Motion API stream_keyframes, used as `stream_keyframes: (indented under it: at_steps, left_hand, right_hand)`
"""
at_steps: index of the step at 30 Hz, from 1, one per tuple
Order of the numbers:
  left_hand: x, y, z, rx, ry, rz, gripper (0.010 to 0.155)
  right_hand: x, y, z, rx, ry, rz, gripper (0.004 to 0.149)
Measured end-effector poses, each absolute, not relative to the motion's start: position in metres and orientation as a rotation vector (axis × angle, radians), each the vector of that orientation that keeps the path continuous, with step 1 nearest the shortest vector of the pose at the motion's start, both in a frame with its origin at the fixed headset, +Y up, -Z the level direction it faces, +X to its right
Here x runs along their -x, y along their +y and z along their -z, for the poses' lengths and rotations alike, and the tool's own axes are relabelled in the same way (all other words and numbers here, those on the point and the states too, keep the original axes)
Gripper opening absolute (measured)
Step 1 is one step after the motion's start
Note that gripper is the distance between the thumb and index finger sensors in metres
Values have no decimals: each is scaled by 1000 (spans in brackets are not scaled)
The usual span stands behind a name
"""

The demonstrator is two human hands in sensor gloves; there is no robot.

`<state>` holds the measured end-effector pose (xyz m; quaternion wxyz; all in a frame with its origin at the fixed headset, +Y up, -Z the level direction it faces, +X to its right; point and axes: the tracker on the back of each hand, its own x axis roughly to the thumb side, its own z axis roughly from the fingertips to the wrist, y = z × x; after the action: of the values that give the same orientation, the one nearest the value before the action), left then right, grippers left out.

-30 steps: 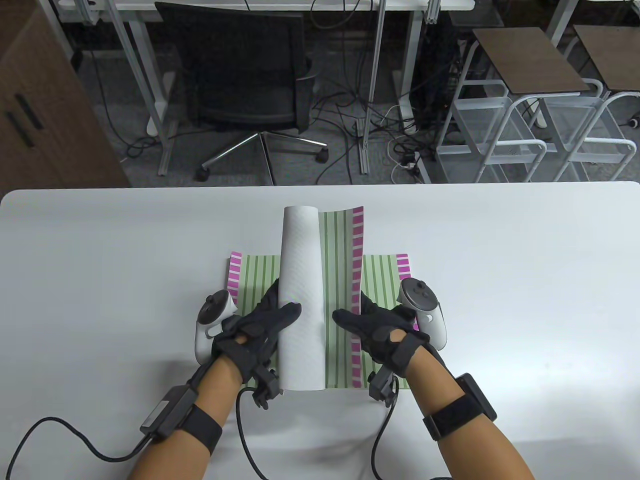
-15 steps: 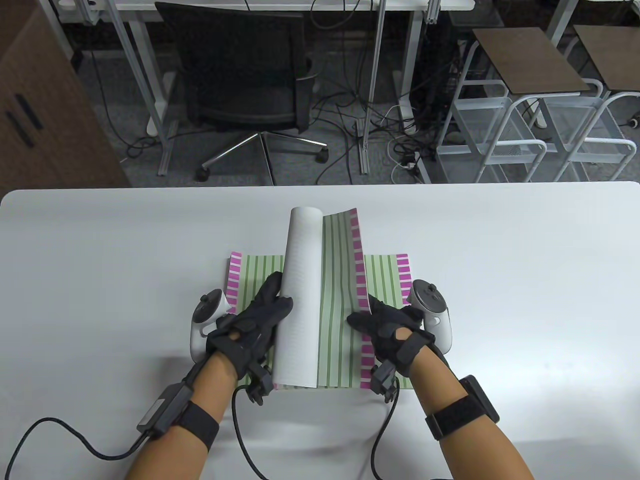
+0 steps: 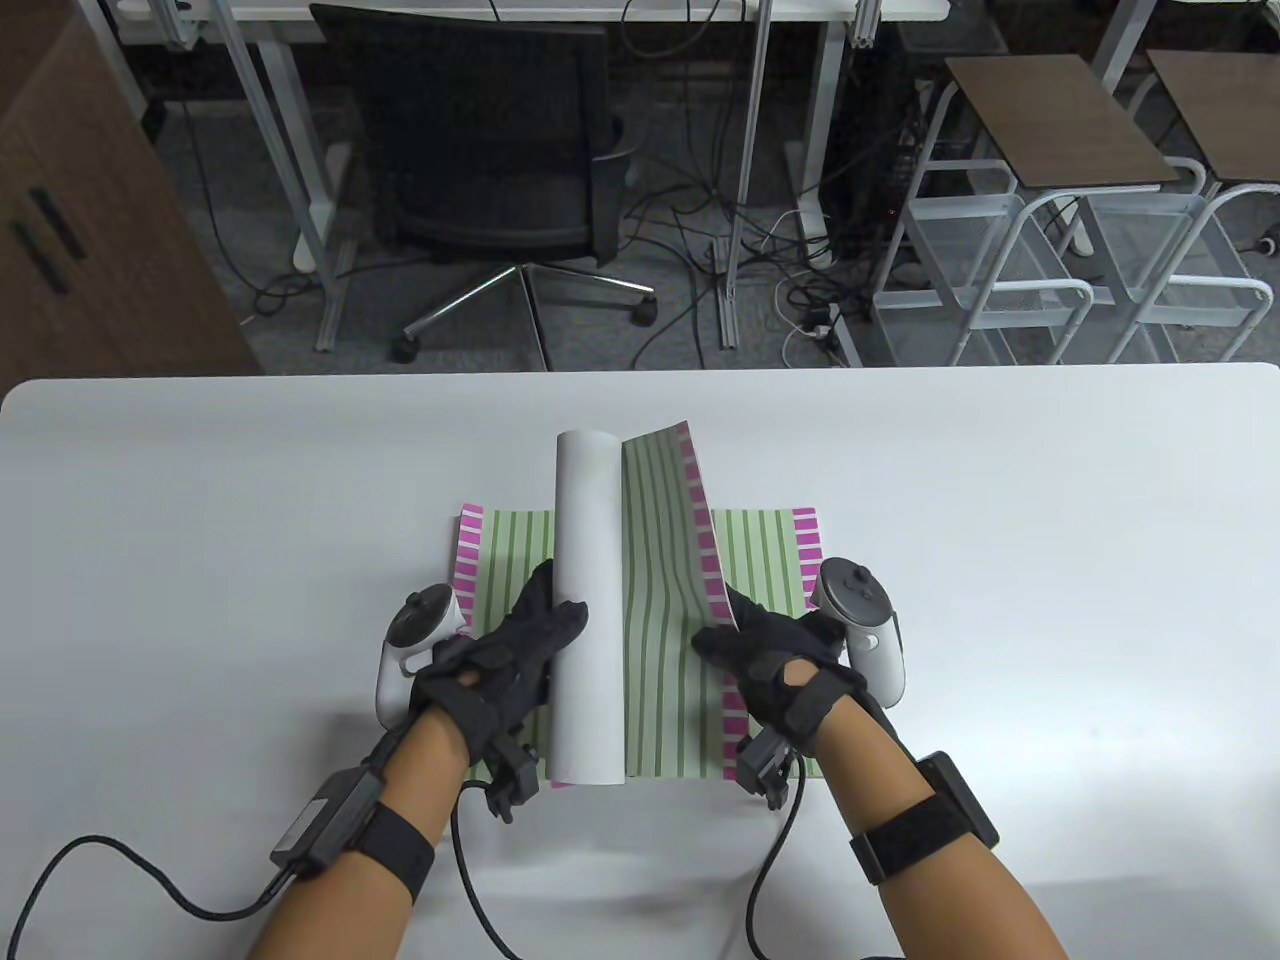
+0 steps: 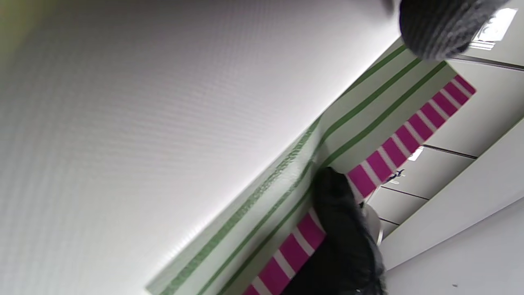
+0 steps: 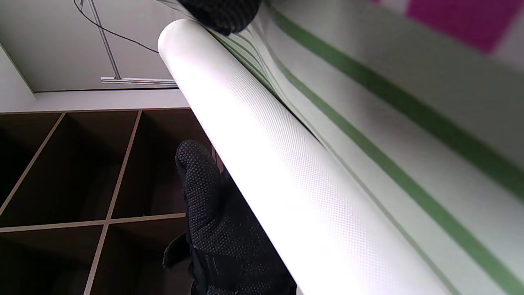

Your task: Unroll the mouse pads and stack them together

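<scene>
Since earlier the roll (image 3: 585, 610) shifted left, left hand (image 3: 500, 665) gripping it, right hand (image 3: 775, 665) pinching its striped edge (image 3: 705, 545).

Left hand (image 3: 500, 665) curled, thumb raised; right hand (image 3: 775, 665) likewise, palms facing.

Even, bright overhead light; soft shadows fall beneath the hands on the table (image 3: 1000, 600); both wrist views blur close up

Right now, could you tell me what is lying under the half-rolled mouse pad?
A flat mouse pad with green stripes and pink ends lies on the table under the half-rolled mouse pad. Its middle is covered, so anything there cannot be seen.
</scene>
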<state>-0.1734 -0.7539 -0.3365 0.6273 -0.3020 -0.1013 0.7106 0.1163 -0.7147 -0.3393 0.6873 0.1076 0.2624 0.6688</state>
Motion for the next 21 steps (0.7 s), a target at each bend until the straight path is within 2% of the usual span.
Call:
stream_keyframes:
  at_steps: [7, 16, 21]
  left_hand:
    - [176, -759, 337, 664, -163, -1664, 99]
    - [190, -762, 340, 605, -103, -1705, 85]
    - [189, -766, 338, 655, -137, -1681, 84]
  right_hand:
    - [-120, -714, 342, -241, 583, -1486, 62]
    - [-132, -713, 346, -218, 557, -1467, 61]
    - [-132, -714, 346, -216, 561, -1474, 62]
